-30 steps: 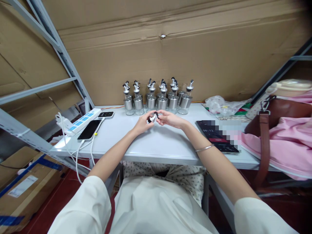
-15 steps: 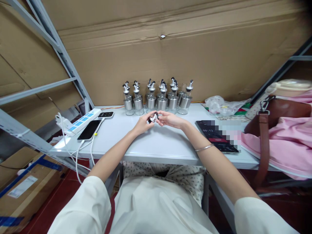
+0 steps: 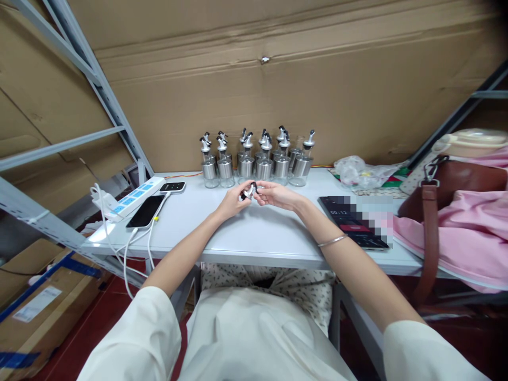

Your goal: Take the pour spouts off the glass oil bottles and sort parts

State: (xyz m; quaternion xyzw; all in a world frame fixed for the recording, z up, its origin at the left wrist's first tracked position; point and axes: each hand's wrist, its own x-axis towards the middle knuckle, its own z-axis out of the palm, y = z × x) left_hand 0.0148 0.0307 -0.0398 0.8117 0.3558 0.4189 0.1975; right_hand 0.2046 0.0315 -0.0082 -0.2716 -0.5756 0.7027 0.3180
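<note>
Over the middle of the white table (image 3: 254, 233) both my hands pinch one small silver and black pourer cap (image 3: 249, 191). My left hand (image 3: 230, 201) grips it from the left with curled fingers. From the right, my right hand (image 3: 275, 194) closes its fingertips on the same cap. Just behind them, against the cardboard wall, stands a row of several glass and steel oil bottles (image 3: 256, 161) with pourer tops.
A power strip (image 3: 133, 197), a phone (image 3: 145, 210) on a white cable and a small black device (image 3: 172, 186) lie at the left. A tablet (image 3: 352, 221) lies at the right, beside a pink cloth (image 3: 456, 233), a brown bag strap (image 3: 431, 233) and a crumpled plastic bag (image 3: 357, 170).
</note>
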